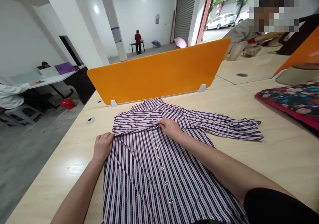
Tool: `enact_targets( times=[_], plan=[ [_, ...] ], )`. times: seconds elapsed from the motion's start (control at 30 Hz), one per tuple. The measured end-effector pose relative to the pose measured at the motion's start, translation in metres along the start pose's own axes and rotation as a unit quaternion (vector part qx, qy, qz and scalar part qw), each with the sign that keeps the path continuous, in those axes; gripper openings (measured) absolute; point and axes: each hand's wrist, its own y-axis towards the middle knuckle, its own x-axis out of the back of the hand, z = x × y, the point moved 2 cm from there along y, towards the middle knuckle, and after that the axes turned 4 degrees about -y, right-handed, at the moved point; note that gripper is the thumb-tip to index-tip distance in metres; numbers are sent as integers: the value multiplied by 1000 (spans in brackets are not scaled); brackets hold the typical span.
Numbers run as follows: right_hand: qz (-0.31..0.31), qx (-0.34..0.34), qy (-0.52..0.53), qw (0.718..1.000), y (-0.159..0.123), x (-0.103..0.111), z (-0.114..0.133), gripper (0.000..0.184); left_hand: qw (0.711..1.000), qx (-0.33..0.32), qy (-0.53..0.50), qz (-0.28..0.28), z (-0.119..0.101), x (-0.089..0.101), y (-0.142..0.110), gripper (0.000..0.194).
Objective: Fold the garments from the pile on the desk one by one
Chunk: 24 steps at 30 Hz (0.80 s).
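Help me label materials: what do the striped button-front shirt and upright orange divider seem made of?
Striped shirt: thin matte cloth, from its soft creases; fibre unclear. Orange divider: smooth, probably plastic, from its even colour and faint sheen.

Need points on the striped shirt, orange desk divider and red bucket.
Striped shirt point(139, 175): head view, lower front of the body.
Orange desk divider point(159, 74): head view, middle of the panel.
Red bucket point(66, 104): head view, outer wall.
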Motion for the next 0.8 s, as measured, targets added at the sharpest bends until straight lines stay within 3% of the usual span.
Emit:
enact_targets(
  times=[0.1, 0.2, 0.27, 0.37, 0.43, 0.53, 0.63, 0.73, 0.8],
  plan=[
    [-29, 31, 5, 999, -7, 7, -6, 26, 1000, -4, 12, -17, -1, 10, -9, 29],
    [24, 41, -17, 999, -14, 10, -9, 24, 998, -59, 3, 18, -2, 17, -17, 26],
    [50, 20, -49, 997, -18, 11, -9, 25, 998, -65, -7, 13, -2, 20, -16, 24],
    [7, 7, -69, 998, -21, 14, 0, 29, 998, -50, -38, -18, -3, 20, -1, 26],
    [-10, 47, -47, 998, -23, 12, 10, 29, 995, -55, -78, -16, -8, 12, 18, 31],
    [54, 148, -11, 987, -31, -2, 22, 34, 992, -43, -122, 8, -20, -9, 46, 38],
    [110, 204, 7, 973, -41, -14, 23, 48, 993, -27, -90, 73, -27, -34, 58, 51],
    [80, 186, 43, 978, -46, -8, 1, 50, 992, -23, -41, 113, -25, -50, 57, 55],
    [-10, 111, 65, 992, -47, 8, -32, 44, 992, -29, -27, 119, -21, -53, 55, 55]
  ],
)
